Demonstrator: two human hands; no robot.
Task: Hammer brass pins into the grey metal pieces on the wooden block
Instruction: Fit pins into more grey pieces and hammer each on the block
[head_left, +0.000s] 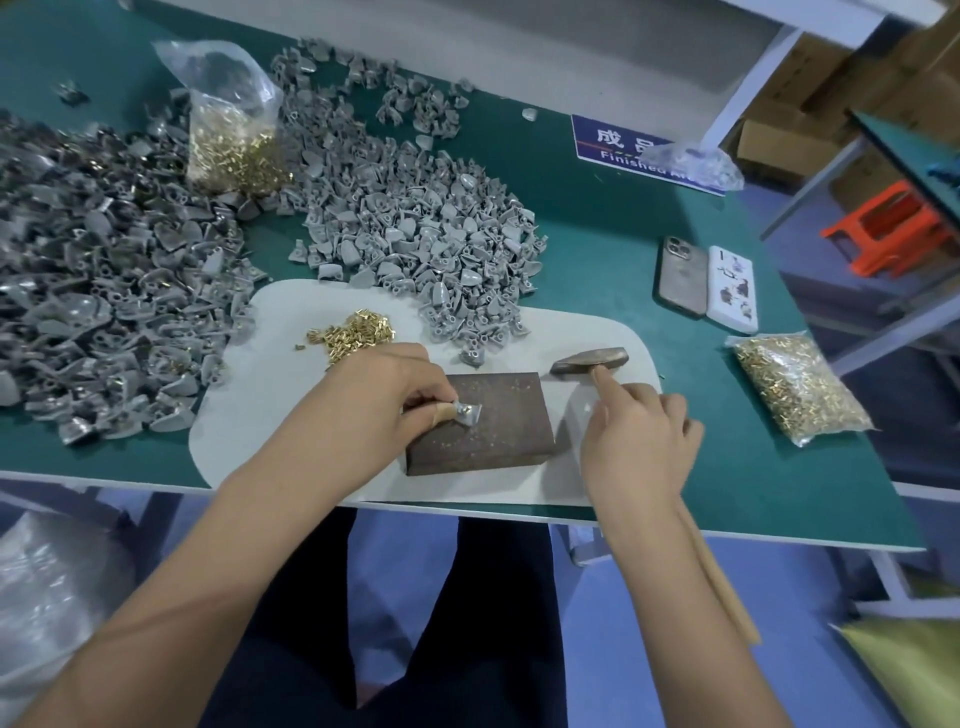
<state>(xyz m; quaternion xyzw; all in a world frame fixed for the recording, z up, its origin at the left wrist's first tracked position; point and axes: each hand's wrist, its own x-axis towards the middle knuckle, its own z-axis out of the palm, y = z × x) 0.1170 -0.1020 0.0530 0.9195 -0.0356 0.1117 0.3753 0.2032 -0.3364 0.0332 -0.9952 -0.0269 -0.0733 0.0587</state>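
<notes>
Grey metal is what the left hand (382, 400) pinches: one piece (467, 414) held at the fingertips, resting on the near-left part of the wooden block (493, 426), with a taped fingertip just behind it. Whether a brass pin already stands in it is too small to tell.

The right hand (636, 441) is clenched round the hammer (589, 361), high on the handle, with the forefinger laid straight along it toward the head. The handle runs back past the wrist and off the table edge toward the person. The head hangs beyond the block's far right corner, its long axis lying roughly left to right.

So the piece lies left of and nearer than the hammer head, with the width of the block between them. The strike, as I judge it, needs the head swung leftward and toward the person, then down onto the piece, landing just clear of the pinching fingers, which sit on the piece's left side, away from the hammer's path. The risk is a glancing blow that drives the piece toward those fingers.

Loose pins (353, 332) lie on the white mat (597, 332) just beyond the left hand, so that hand is the nearer one for fetching the next.
</notes>
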